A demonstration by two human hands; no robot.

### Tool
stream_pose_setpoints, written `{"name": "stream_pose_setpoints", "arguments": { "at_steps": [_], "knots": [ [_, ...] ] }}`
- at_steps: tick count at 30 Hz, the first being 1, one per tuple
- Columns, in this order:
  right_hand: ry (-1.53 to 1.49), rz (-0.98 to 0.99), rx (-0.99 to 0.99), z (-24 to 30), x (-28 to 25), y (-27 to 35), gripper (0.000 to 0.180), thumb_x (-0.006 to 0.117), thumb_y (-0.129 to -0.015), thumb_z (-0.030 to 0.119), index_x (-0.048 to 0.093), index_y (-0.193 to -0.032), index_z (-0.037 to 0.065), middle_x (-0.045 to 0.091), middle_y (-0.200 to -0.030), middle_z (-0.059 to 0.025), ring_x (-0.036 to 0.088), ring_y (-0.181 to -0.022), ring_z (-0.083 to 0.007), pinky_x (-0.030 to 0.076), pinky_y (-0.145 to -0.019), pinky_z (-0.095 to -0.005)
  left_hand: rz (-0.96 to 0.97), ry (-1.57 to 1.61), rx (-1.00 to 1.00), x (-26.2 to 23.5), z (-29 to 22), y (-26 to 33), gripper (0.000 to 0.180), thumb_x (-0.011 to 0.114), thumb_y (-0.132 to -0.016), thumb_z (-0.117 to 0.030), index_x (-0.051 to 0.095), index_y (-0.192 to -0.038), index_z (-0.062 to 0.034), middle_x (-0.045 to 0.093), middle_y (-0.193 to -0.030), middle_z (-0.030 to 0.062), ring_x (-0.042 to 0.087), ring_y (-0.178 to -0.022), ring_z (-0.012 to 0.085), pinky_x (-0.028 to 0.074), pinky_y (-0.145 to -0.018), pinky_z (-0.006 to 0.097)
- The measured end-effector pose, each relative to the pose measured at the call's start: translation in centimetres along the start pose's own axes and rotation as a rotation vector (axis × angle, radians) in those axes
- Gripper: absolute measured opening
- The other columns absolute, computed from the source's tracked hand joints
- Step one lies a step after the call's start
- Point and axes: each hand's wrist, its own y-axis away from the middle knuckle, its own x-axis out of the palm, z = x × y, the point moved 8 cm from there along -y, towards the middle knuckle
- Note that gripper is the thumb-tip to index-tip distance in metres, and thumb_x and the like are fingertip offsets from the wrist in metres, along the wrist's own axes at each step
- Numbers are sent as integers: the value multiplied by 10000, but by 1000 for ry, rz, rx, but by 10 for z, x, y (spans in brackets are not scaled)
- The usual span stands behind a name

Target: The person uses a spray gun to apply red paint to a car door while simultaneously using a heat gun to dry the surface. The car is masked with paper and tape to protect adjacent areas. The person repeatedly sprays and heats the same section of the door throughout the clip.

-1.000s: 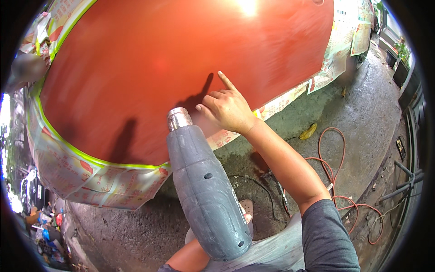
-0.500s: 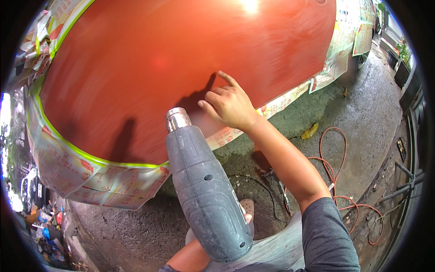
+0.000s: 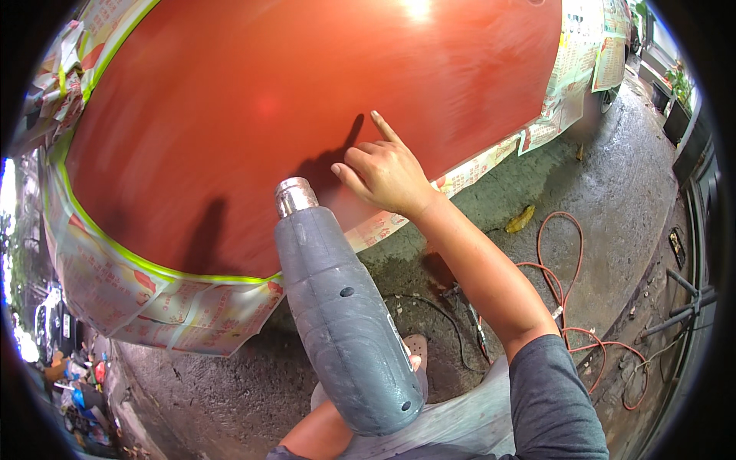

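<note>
While on red panel (image 3: 253, 107), right hand (image 3: 387, 178)

A single head-worn fisheye view looks steeply down and forward from above the person's chest, close over the grey heat gun (image 3: 345, 307) that rises from the lower edge and the right hand (image 3: 387, 172) reaching in from the lower right. It faces the glossy red panel (image 3: 291, 100) that fills the upper half at arm's reach, with the wet concrete floor (image 3: 606, 192) farther off at right. Straight edges bow toward the dark round rim.
</note>
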Motion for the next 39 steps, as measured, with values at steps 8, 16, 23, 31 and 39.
{"name": "stream_pose_setpoints", "arguments": {
  "at_steps": [8,16,23,31,39],
  "knots": [
    [41,67,-30,-3,19,-5,339,597,-976,306,627,-719,87,594,-610,-103,647,-637,-290,291,-1218,-517,-20,162,-219,-4,21,12,451,716,-771,167,496,-1085,-71,542,-938,22,610,-805,126,537,-705,270],
    [58,44,11,-3,11,-9,341,590,-980,316,637,-726,94,603,-591,-101,656,-643,-289,319,-1207,-509,-86,187,-152,-4,20,12,476,725,-731,194,515,-1076,-58,547,-942,36,608,-809,126,522,-706,238],
    [72,120,-22,-6,20,2,342,592,-977,321,640,-727,93,602,-603,-96,659,-648,-288,291,-1220,-513,22,157,-187,3,13,8,494,727,-730,185,510,-1096,-65,548,-963,32,610,-820,124,518,-700,226],
    [126,79,-75,-3,14,-11,342,594,-979,321,643,-727,95,625,-613,-96,671,-656,-270,351,-1185,-503,43,53,-108,6,3,5,462,710,-747,186,513,-1077,-70,551,-951,36,610,-821,121,516,-680,234],
    [163,-8,-73,-6,-22,-31,329,616,-971,298,610,-705,104,591,-574,-74,651,-605,-271,343,-1186,-513,55,101,-101,5,6,5,467,712,-754,177,502,-1086,-75,548,-951,38,611,-829,128,518,-696,244]
  ]
}}
